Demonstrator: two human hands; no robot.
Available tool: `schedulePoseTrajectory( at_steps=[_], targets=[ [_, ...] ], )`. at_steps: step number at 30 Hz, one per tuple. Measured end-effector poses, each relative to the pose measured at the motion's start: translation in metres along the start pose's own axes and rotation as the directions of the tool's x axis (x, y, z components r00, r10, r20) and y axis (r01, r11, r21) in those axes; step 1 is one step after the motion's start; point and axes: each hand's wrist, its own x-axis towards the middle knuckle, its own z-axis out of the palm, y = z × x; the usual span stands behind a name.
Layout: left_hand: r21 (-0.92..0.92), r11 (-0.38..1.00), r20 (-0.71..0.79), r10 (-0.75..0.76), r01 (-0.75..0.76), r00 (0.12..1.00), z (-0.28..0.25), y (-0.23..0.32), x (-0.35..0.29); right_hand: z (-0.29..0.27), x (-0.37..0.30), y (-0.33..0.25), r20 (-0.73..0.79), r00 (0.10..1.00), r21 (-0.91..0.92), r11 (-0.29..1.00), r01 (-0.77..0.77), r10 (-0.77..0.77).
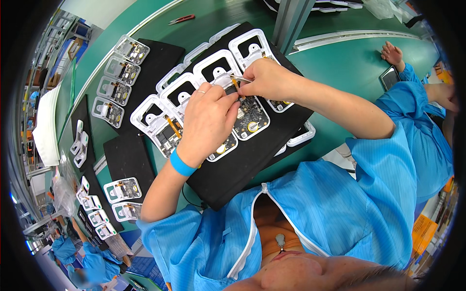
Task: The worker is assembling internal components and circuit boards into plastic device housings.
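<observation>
Head view: both my hands meet over one open white device half with its circuit board (248, 116), which sits on the black foam mat (242, 165) mid-bench, second from the right in a row of like units. Left hand (208, 121) lies palm-down on the unit, fingers pressed together and curled onto its top edge; I read that as pinning it flat. Right hand (264, 77) pinches slim metal tweezers (239, 78), thumb and forefinger closed on them, tips aimed left at the orange flex ribbon (236, 86) by the board's far edge. Grip is high on the tool, probably for fine control.

Around: neighbouring open units (160, 123) crowd tight on the left and far side, so there's little room to slide anything. More units sit on a second black mat (160, 58) far left and on a near-left mat (127, 157). Red-handled cutters (182, 19) lie far off on the green bench (340, 63). Another person's hand (392, 53) rests far right by a phone (390, 76). My left hand hides much of the board.
</observation>
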Motion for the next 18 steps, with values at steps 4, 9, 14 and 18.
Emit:
schedulePoseTrajectory(
  at_steps=[4,9,14,18],
  targets=[
    [-0.007,1.000,-0.012,-0.010,0.010,1.000,-0.0017,0.0005,-0.0028,-0.0039,0.0001,-0.0043,-0.022,1.000,0.078,0.997,-0.015,0.017],
    [-0.007,1.000,0.001,-0.019,0.019,1.000,-0.0048,0.0040,-0.0025,-0.0042,0.0010,-0.0041,-0.047,0.998,0.141,0.990,-0.024,0.031],
    [0.001,1.000,0.008,-0.017,0.017,1.000,-0.0042,0.0039,-0.0014,-0.0022,0.0037,0.0032,-0.052,0.999,0.122,0.992,0.006,0.001],
    [0.004,1.000,0.020,-0.017,0.017,1.000,-0.0047,0.0038,-0.0005,-0.0039,0.0035,0.0017,-0.038,0.999,0.103,0.994,-0.022,0.026]
  ],
)
